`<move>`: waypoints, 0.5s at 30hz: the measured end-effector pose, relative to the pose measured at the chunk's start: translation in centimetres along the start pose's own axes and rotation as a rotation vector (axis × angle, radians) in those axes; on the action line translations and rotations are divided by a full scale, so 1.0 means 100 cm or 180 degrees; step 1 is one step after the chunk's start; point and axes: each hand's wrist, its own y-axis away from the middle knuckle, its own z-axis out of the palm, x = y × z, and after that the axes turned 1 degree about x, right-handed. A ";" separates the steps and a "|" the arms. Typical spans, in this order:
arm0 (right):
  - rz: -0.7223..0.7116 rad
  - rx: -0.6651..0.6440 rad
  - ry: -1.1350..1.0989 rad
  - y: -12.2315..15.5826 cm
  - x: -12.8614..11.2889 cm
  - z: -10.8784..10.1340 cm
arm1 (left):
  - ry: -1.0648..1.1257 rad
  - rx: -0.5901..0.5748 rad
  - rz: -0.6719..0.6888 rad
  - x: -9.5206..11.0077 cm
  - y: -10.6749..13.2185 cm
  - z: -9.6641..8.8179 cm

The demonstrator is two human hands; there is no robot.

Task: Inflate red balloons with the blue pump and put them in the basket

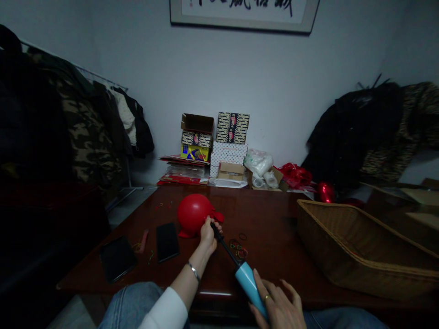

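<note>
A red balloon (193,213), partly blown up, rests on the dark wooden table (274,228). My left hand (209,234) is closed around the balloon's neck where it meets the black nozzle of a blue hand pump (247,279). My right hand (279,306) holds the blue barrel of the pump near the table's front edge, with the fingers partly spread along it. The pump slants from lower right up to the balloon.
Two dark phones or tablets (167,241) lie left of the balloon, with a pink stick (144,240) between them. Loose rubber bands (239,247) lie by the pump. A wicker basket (360,256) fills the right. Boxes (219,146) and coats line the wall.
</note>
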 end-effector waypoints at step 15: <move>0.0575 -0.0355 -0.0137 -0.051 -0.026 0.001 | -0.0202 -0.0234 -0.0040 -0.013 0.016 0.006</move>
